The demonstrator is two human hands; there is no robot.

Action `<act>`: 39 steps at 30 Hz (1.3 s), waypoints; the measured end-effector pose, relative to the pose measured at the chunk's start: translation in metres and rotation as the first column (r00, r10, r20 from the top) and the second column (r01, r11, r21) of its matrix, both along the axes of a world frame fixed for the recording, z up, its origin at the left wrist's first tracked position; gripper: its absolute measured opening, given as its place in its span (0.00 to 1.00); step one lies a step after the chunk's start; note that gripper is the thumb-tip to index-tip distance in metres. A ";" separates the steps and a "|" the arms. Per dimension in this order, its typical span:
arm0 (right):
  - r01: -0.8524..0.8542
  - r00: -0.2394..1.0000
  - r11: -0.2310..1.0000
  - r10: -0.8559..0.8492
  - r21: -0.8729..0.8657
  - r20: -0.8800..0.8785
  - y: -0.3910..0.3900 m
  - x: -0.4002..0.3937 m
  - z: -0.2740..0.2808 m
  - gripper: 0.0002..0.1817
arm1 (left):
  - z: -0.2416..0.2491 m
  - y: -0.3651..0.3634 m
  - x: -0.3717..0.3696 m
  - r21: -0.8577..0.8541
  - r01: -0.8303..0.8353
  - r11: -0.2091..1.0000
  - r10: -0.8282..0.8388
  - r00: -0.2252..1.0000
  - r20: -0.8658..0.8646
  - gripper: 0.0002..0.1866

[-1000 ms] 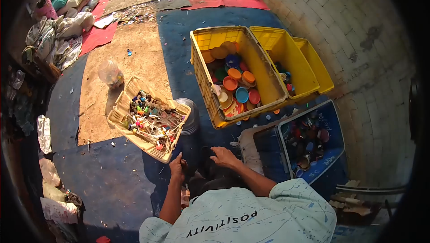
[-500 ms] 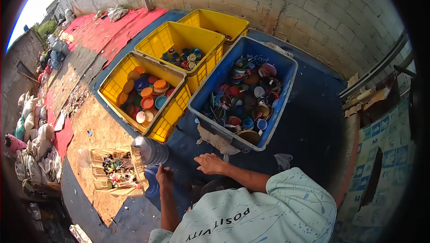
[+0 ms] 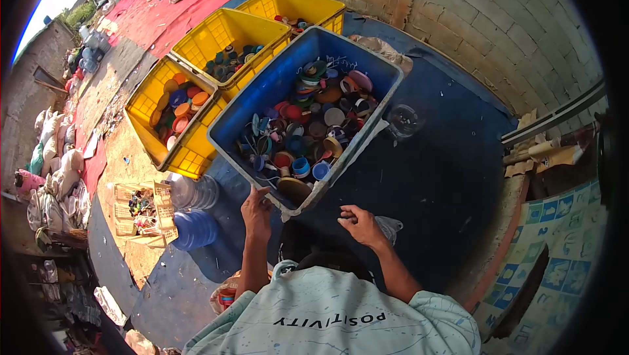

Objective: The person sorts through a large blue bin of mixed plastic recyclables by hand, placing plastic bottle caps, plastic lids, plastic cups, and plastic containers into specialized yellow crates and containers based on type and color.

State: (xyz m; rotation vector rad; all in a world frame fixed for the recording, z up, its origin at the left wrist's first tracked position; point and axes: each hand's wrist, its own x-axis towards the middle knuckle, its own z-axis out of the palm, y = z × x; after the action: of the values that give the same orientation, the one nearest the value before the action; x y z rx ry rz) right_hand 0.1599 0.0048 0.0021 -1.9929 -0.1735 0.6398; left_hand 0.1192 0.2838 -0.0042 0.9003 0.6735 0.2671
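Note:
A large blue crate (image 3: pixel 226 133) full of mixed plastic lids and caps (image 3: pixel 327 116) stands in front of me. My left hand (image 3: pixel 257 214) is at its near edge, fingers hooked on the rim close to the near corner. To the right of that corner my right hand (image 3: pixel 362 225) hovers over the dark mat with loosely bent fingers apart and nothing visible in them. A crumpled clear plastic piece (image 3: pixel 390 227) lies just beyond the right hand.
Yellow crates of lids (image 3: pixel 147 103) stand left of and behind the blue one. At lower left are a tan basket (image 3: pixel 124 214) of small items, a clear jug (image 3: pixel 196 192) and a blue jug (image 3: pixel 195 229). A clear container (image 3: pixel 405 121) lies right of the blue crate, before a block wall (image 3: pixel 485 34).
The blue crate has shifted left and turned slightly, exposing the clear container at its right. My left hand has come up to its rim; my right hand has moved right. The view has shifted too.

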 end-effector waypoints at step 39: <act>-0.860 0.424 0.337 0.890 -0.382 -0.169 0.209 0.274 -0.182 0.30 | 0.006 -0.090 0.105 -0.060 -0.828 0.557 0.811 0.558 -0.177 0.10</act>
State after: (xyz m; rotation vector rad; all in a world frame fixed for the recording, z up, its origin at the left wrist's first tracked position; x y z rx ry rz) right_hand 0.4342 0.2138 -0.1802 -2.2264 -1.3721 1.3948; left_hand 0.2245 0.1939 0.0015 0.3969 1.2112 1.0118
